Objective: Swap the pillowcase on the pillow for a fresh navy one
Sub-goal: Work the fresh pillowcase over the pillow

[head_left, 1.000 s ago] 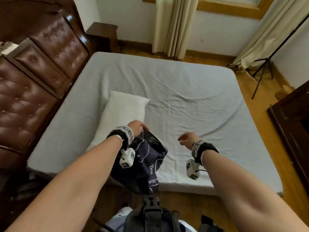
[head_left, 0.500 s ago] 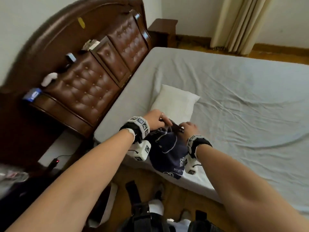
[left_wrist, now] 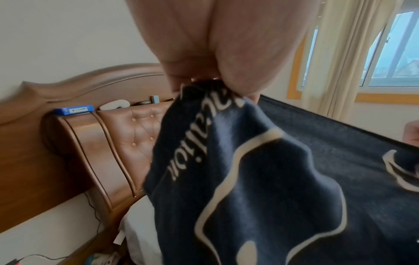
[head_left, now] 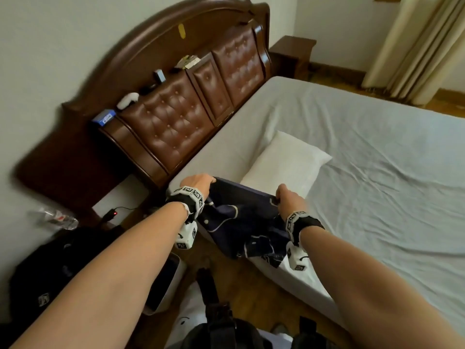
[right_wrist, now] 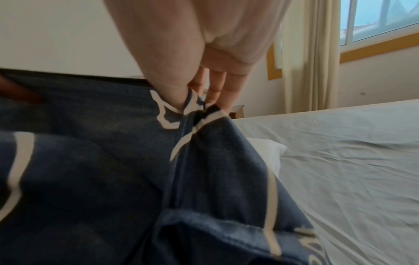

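Observation:
A navy pillowcase with white line drawings and lettering hangs stretched between both hands at the bed's near corner. My left hand grips its left top corner. My right hand pinches the right top corner between thumb and fingers. The rest of the cloth droops below, over the mattress edge. Just beyond the taut top edge lies the bare white pillow on the grey sheet, near the headboard.
The brown tufted headboard stands to the left, with small items on its ledge. The grey-sheeted bed stretches right. On the floor at left lie a black bag, a plastic bottle and a white bin.
My right hand moved in and took hold of the pillowcase, then both hands drew apart, pulling its top edge taut. My head turned left toward the headboard.

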